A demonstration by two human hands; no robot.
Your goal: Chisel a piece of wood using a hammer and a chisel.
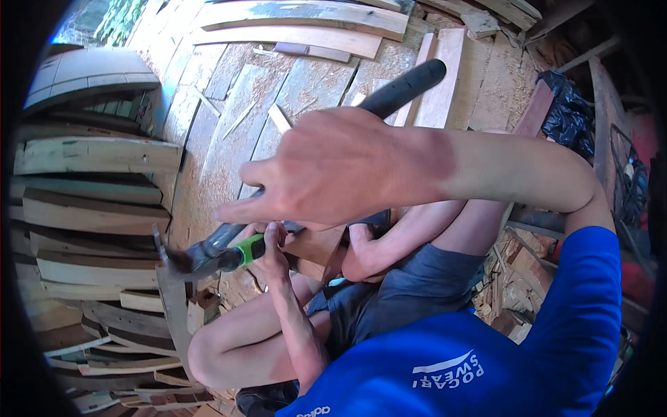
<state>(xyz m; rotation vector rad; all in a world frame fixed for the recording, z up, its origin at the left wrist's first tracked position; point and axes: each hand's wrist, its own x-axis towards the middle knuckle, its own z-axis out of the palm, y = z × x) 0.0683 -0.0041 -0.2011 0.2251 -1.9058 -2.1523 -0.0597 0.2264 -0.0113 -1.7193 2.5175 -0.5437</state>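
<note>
My right hand (326, 167) grips a hammer (403, 90) with a dark rubber handle, its index finger lying along the shaft. The steel hammer head (182, 258) hangs at the lower left, beside or over the end of a green-and-black handled tool (248, 250); whether they touch, I cannot tell. My left hand (272, 254) holds that tool, thumb up, against a brown wooden block (313, 250) between my bent legs. The tool's working end is mostly hidden behind my right hand and forearm.
Curved planks (97, 156) are stacked along the left. The plank floor (229, 146) has shavings and offcuts on it. Long boards (292, 38) lie at the back. A black plastic bag (566, 111), a weathered wooden frame and dark clutter stand at the right.
</note>
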